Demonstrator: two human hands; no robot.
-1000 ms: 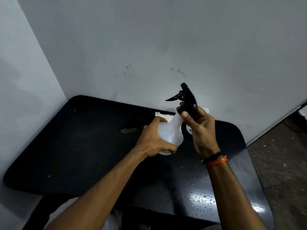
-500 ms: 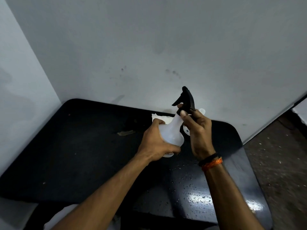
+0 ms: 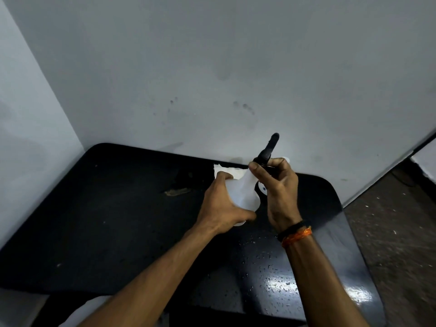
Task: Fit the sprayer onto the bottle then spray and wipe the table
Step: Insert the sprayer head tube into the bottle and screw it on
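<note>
Nearest the camera, two bare forearms reaching forward over a black table (image 3: 113, 220), its near right part glossy and speckled with water drops (image 3: 271, 274). On the right wrist, a black band and an orange thread band (image 3: 296, 234) side by side.

Further in, left hand (image 3: 220, 208) wrapped round the body of a white translucent bottle (image 3: 245, 194), thumb across the near lower side, fingers curled behind the far side. Bottle upright or nearly so, above the table near its far edge; whether the base touches the surface cannot be told, as the left hand hides it.

Just right of it, right hand (image 3: 279, 192) grasping the black sprayer (image 3: 267, 152) at the bottle's neck, thumb and fingers curled round the collar, back of the hand towards the camera. Sprayer head sticking up above the fingers, seen nearly end on and pointing away towards the wall. Sitting on top of the neck; how far screwed down, hidden by the fingers.

Behind the bottle, a piece of white cloth or paper (image 3: 226, 172) lying on the table by its far edge, partly covered by the bottle and left hand. Left of that, a small pale scuff (image 3: 177, 191) on the dark surface. Beyond the right hand, a small white rounded thing (image 3: 286, 159) peeking out, too hidden to name.

Farthest, a grey-white wall (image 3: 236, 67) with faint dark smudges, meeting another wall at the left. At far right, a speckled brown floor (image 3: 396, 232).
</note>
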